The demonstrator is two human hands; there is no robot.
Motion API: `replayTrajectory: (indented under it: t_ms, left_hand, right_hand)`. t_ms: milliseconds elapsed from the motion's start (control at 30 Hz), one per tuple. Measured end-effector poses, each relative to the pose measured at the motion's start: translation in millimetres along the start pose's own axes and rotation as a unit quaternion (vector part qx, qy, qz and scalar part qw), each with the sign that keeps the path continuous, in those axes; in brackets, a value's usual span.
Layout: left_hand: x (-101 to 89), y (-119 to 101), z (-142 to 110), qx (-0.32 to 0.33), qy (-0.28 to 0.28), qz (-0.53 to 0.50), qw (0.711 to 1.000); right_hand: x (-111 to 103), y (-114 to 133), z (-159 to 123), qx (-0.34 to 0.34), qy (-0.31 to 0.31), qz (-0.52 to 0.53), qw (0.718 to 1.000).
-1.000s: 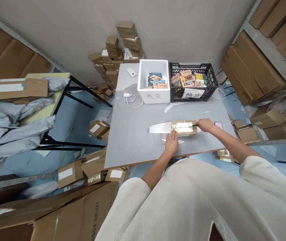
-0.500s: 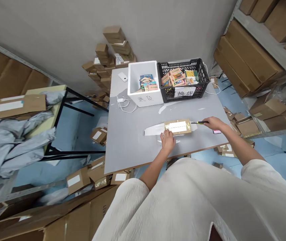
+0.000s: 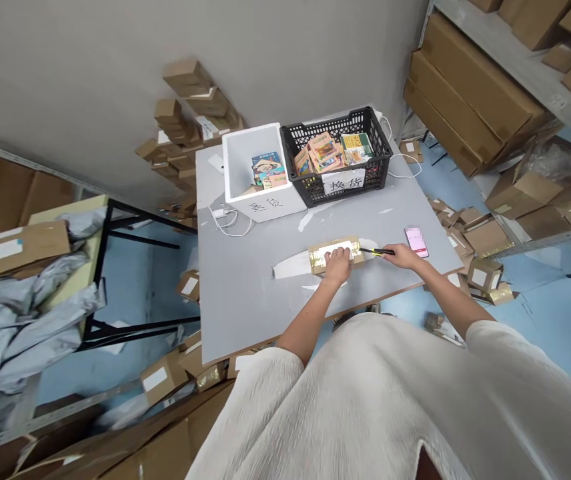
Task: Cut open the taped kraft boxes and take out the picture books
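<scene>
A small cardboard box [image 3: 317, 261] with a white label and shiny tape lies on the grey table [image 3: 245, 300]. My left hand [image 3: 338, 267] rests on top of it, fingers spread across the label and holding nothing. In my right hand [image 3: 402, 256], closed around the handle, is a black and yellow utility knife [image 3: 377, 251]. Its tip reaches the box's right end; whether the blade cuts into the tape is too small to tell. Pale worn patches [image 3: 290, 265] show on the tabletop beside the box.
Behind the box stand a white foam bin [image 3: 265, 205] and a black plastic crate [image 3: 375, 175], both holding books. A phone [image 3: 416, 242] lies right of my right hand. A white cable [image 3: 235, 233] trails at left. Stacked boxes [image 3: 185, 79] lean by the wall.
My left hand has moved from the box's front edge onto its label. The knife has come left, its tip now over the box's right end. The view has shifted, uncovering more of the phone.
</scene>
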State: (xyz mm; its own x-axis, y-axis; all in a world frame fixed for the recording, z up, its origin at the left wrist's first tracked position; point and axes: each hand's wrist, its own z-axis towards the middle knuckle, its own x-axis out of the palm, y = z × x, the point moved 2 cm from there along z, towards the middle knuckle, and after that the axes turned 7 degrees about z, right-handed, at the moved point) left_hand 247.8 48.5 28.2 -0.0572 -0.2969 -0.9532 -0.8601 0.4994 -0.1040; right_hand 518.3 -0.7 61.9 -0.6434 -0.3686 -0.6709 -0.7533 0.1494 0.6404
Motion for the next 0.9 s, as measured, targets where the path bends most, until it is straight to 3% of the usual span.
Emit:
replayTrajectory:
  t_ms: [267, 567, 700, 900]
  left_hand:
    - [8.7, -1, 1, -0.019, -0.011, -0.004, 1.000]
    - [6.9, -3, -6, -0.020, -0.040, 0.008, 0.999]
    - [5.2, -3, -8, -0.021, -0.048, 0.007, 0.999]
    - [5.3, -3, -8, -0.021, -0.048, -0.010, 0.999]
  right_hand:
    - [-16, -4, 26, -0.034, 0.015, -0.059, 0.998]
    - [-27, 21, 69, -0.072, 0.088, -0.192, 0.975]
    - [-22, 14, 73, -0.039, 0.113, -0.114, 0.986]
    - [-10, -16, 39, 0.009, 0.193, 0.099, 0.976]
